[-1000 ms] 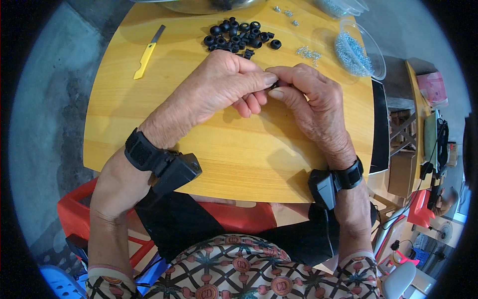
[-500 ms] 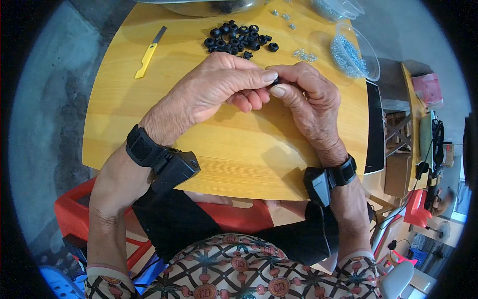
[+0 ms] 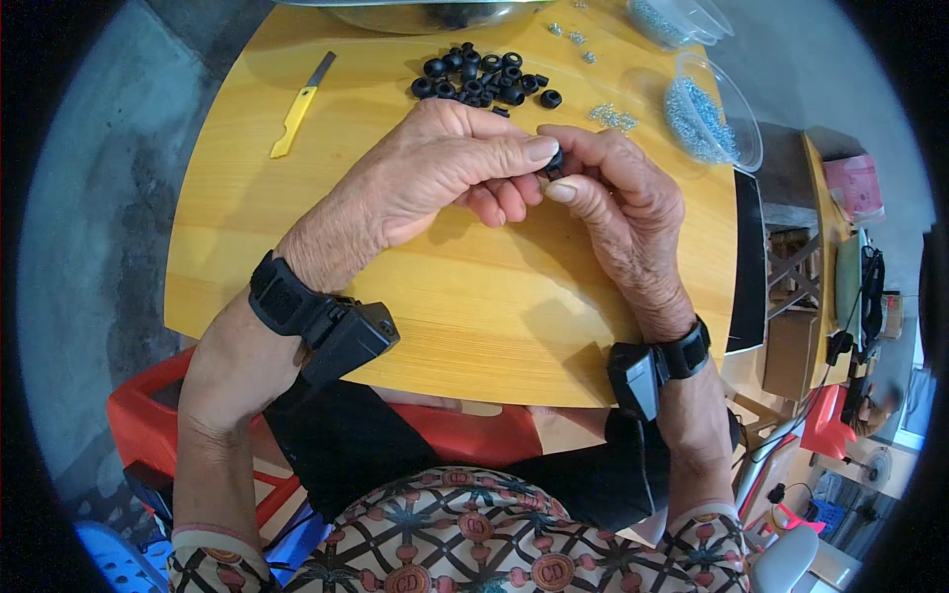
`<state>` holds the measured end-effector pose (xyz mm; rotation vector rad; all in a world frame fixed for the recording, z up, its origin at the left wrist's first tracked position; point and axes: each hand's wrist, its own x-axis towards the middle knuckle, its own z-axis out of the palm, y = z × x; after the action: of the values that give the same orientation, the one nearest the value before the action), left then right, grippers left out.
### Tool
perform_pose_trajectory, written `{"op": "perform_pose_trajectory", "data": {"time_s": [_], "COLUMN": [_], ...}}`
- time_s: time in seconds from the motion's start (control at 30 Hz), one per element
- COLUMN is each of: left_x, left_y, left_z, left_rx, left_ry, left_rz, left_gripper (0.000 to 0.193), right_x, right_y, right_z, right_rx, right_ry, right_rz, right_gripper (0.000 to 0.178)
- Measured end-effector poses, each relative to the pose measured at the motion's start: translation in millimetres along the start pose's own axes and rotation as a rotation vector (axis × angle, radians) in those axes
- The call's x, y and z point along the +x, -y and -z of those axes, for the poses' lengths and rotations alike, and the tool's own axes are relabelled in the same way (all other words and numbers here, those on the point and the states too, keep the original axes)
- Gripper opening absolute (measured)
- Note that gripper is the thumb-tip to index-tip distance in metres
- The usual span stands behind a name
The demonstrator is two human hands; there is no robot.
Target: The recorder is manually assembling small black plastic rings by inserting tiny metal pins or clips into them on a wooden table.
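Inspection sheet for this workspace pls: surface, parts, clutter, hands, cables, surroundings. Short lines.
Surface: wood-grain table, yellowish.
Parts: small black part between the hands; pile of black parts beyond; loose silvery pieces beside a clear plastic tub of similar ones.
Clutter: yellow-handled knife on the table's left, blade exposed.
Hands: left hand and right hand both pinch the small part; its details are hidden.
Cables: thin cable below the right wrist device.
Surroundings: red plastic seat; fan at far right.

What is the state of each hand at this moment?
Left hand: closed, fingertips on a black part.
Right hand: closed, pinching the same part.
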<state>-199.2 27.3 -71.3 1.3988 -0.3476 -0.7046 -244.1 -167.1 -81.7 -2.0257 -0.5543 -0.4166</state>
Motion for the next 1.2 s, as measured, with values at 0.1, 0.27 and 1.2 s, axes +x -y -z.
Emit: {"op": "perform_pose_trajectory", "data": {"time_s": [0.1,0.27,1.2], "left_x": [-1,-5,7], "left_y": [-1,5,12], "left_z": [-4,-9,-1], "left_rx": [0.006,0.01,0.348], "left_ry": [-0.036,-0.06,-0.026], "left_rz": [-0.006,0.0,-0.155], "left_gripper": [0.03,0.03,0.023], "right_x": [1,2,3], "right_y": [0,2,-5], "right_z": [1,0,2], "right_rx": [-0.029,-0.117,-0.183], "right_ry": [0.006,-0.009,0.067], "right_rz": [0.03,0.108,-0.007], "right_gripper": [0.03,0.024,0.028]}}
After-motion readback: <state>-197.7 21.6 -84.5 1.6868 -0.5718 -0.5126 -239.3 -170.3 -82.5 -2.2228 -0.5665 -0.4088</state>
